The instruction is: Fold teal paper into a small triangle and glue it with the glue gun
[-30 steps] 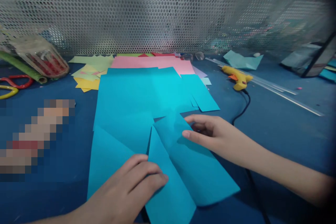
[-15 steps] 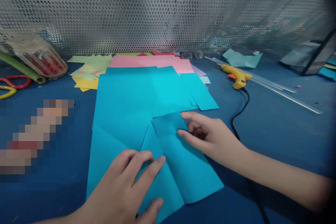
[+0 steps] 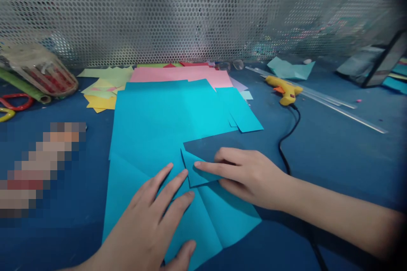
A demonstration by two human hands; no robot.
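Observation:
A sheet of blue paper (image 3: 222, 224) with crease lines lies near the table's front, and its top corner is folded down as a pointed flap. My right hand (image 3: 248, 173) holds this flap at its right side, the index finger stretched along its top and the thumb low at its edge. My left hand (image 3: 159, 216) rests on the sheet with fingers spread, fingertips close to the flap's left edge. Behind and to the left lie larger blue sheets (image 3: 152, 114), partly under the creased one. A small blue strip (image 3: 244, 110) sits at their right.
Beyond are pink paper (image 3: 178, 74), yellow and green scraps (image 3: 101, 102) and a jar (image 3: 47, 70). Red-handled scissors (image 3: 19, 101) lie left. At right are a yellow glue gun (image 3: 284, 89), its black cord (image 3: 286, 135), clear glue sticks (image 3: 346, 114) and a perforated metal panel (image 3: 203, 12) behind.
My right hand has brought the sheet's upper corner down toward me, turning it into a flap. My left hand stays on the paper, its fingers now straighter and more spread.

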